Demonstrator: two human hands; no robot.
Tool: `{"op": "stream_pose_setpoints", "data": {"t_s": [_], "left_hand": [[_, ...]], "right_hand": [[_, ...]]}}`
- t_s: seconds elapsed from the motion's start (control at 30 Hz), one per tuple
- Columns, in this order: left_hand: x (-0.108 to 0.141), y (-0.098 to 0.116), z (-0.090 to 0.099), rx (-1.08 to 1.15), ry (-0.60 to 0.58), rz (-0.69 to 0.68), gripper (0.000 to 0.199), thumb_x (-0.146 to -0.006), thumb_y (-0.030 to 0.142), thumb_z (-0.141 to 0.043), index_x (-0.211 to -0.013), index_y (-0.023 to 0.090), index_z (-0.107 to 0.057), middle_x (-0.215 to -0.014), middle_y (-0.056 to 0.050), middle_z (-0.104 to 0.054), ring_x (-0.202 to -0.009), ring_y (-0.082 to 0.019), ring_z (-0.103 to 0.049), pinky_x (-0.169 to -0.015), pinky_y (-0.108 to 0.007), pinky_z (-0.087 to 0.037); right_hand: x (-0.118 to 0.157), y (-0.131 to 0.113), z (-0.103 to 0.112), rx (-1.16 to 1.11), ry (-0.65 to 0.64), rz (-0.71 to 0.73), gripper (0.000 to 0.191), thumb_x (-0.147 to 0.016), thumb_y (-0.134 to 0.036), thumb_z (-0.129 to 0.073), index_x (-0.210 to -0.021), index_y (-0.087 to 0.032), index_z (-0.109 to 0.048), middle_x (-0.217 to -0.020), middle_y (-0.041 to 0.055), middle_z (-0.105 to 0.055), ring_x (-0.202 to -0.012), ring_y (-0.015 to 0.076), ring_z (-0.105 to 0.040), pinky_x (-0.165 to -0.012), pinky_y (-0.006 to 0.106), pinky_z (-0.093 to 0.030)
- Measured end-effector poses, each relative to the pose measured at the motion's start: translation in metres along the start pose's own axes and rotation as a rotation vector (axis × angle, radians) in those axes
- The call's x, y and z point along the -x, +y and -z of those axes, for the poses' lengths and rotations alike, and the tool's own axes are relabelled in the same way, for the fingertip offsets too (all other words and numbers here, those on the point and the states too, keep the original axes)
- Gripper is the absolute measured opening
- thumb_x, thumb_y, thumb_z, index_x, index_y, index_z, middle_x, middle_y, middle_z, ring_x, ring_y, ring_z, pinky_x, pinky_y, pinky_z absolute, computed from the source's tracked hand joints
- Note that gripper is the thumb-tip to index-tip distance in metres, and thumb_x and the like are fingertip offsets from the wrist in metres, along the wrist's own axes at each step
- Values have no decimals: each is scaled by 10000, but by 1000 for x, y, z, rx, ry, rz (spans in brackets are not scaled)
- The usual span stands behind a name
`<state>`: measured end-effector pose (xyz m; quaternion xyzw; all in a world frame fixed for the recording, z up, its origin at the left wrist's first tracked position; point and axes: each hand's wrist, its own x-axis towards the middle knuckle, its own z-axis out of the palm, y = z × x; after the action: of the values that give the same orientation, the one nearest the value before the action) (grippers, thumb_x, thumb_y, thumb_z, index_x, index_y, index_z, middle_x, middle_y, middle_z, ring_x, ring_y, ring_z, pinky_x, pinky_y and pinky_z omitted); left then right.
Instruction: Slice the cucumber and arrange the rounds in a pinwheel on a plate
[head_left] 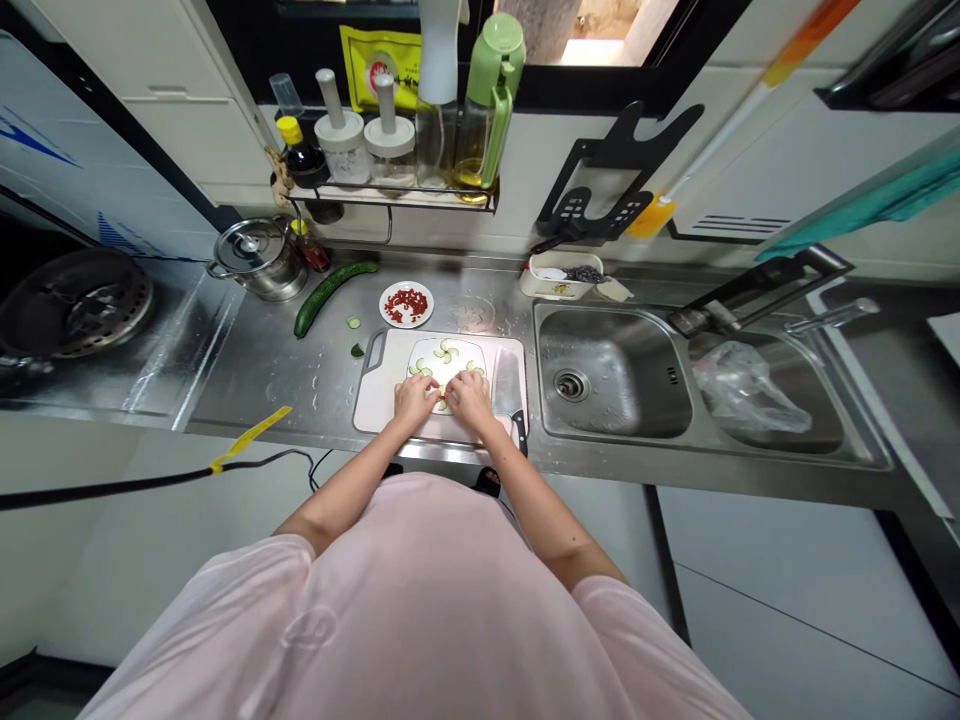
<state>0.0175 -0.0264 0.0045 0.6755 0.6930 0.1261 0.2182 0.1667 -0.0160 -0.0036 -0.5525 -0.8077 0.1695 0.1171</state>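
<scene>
A white square plate [420,350] rests on a pale cutting board [373,400]. Cucumber slices [446,350] lie on the plate in small curved, flower-like clusters. Over the plate's near part, my left hand [416,400] and my right hand [469,398] come together, fingertips bent and pinching at cucumber slices between them. The exact slices are partly hidden by the fingers. To the right of my right hand a kitchen knife [508,380] lies on the board, its black handle toward me. Behind the board stands a small round plate [405,318] with chopped red pieces.
A whole cucumber [326,298] and a lidded steel pot [259,260] are at the left. Farther left sits a dark pan [67,300]. The double sink [611,370] is on the right, with a plastic bag [750,388] in its second basin. Bottles and jars line a wall rack [390,200].
</scene>
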Motion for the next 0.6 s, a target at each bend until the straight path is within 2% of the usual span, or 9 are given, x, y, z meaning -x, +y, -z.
{"op": "stream_pose_setpoints", "data": {"t_s": [0.33,0.6], "left_hand": [[-3,-9,14,87,111,8,150,-817,320,-551,-909,249,-644,-919,-24,-625,-930,-180,-562,-821,-307,-381],[-14,-14,26,102,159,47,178,-831,336,-518,-920,241,-640,-927,-32,-630,-928,-177,-567,-825,-293,-388]], "right_hand": [[9,2,33,-140,244,-90,156,-886,-280,-464,-886,-203,-600,-1015,76,-542,-1010,242,-396,-844,348,-304],[20,3,39,-237,311,-104,169,-880,-288,-459,-896,-202,-603,-984,73,-558,-1007,242,-418,-876,369,-313]]}}
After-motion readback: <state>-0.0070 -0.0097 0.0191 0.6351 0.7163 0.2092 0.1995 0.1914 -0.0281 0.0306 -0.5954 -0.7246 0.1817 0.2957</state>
